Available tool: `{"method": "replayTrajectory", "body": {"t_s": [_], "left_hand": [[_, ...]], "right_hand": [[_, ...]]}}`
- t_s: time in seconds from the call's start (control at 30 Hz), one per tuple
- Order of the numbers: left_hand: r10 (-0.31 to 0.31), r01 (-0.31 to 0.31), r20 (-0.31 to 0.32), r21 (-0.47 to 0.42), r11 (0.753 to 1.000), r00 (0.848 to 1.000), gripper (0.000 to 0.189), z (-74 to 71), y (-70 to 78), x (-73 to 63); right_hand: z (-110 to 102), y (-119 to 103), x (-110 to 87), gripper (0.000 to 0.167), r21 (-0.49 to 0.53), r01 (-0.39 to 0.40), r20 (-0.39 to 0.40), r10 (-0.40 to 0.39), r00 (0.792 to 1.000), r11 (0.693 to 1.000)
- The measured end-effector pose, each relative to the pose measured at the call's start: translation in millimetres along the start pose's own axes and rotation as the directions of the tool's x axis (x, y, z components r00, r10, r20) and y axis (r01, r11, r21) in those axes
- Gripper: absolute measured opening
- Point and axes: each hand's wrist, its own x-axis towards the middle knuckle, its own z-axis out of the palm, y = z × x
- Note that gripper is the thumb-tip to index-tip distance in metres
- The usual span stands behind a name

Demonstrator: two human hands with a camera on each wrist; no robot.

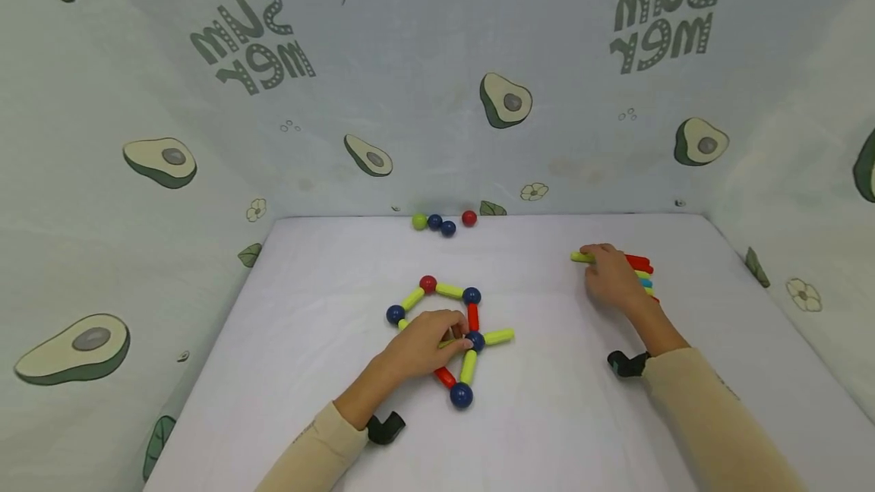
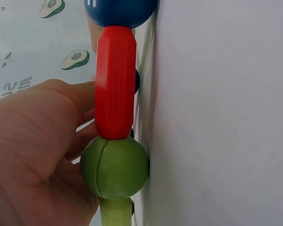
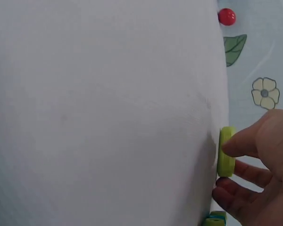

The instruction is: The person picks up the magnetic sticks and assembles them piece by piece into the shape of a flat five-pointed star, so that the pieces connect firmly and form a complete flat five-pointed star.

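My left hand point(image 1: 422, 344) grips a structure of magnetic rods and balls, its thumb and fingertips at a blue ball point(image 1: 475, 341) and the rod end beside it. A yellow-green rod point(image 1: 500, 335) sticks out to the right of that ball. Close up in the left wrist view, a red rod point(image 2: 115, 82) joins a green ball point(image 2: 114, 167), which the hand hides in the head view. On the right, my right hand point(image 1: 614, 279) pinches a loose yellow-green rod point(image 3: 226, 162) between thumb and fingers, beside a group of spare rods point(image 1: 639, 264) that it partly covers.
Loose balls lie along the table's back edge: a green one point(image 1: 419, 222), two blue ones point(image 1: 447, 228) and a red one point(image 1: 469, 218). A white cloth covers the table point(image 1: 328, 264). Avocado-printed fabric point(image 1: 437, 97) hangs behind and at both sides.
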Motion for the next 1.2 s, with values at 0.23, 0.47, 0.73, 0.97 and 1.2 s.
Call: {"method": "replayTrajectory", "body": {"t_s": [0.23, 0.47, 0.73, 0.97, 1.2], "left_hand": [[0.021, -0.021, 0.015, -0.013, 1.0, 1.0, 0.022, 2.6, -2.9, 0.7], [0.063, -0.063, 0.022, -0.011, 0.998, 0.998, 0.028, 3.4, -5.2, 0.0], [0.066, -0.066, 0.02, -0.007, 0.998, 0.998, 0.028, 4.5, -5.8, 1.3], [0.062, -0.062, 0.012, -0.004, 0.998, 0.998, 0.029, 3.7, -6.1, 0.3], [0.065, -0.065, 0.013, -0.004, 0.998, 0.998, 0.029, 4.8, -6.3, 1.3]], "right_hand": [[9, -7, -7.7, 0.038, 0.063, 0.008, 0.012, -0.009, 1.0, 0.998], [23, -29, -17.7, 0.035, 0.113, 0.031, 0.051, -0.037, 0.998, 0.993], [34, -71, -22.9, 0.028, 0.198, 0.153, 0.056, -0.167, 0.984, 0.968], [48, -100, -25.7, 0.024, 0.224, 0.214, 0.099, -0.241, 0.966, 0.951], [55, -113, -27.6, 0.023, 0.267, 0.212, 0.15, -0.258, 0.954, 0.94]]}}
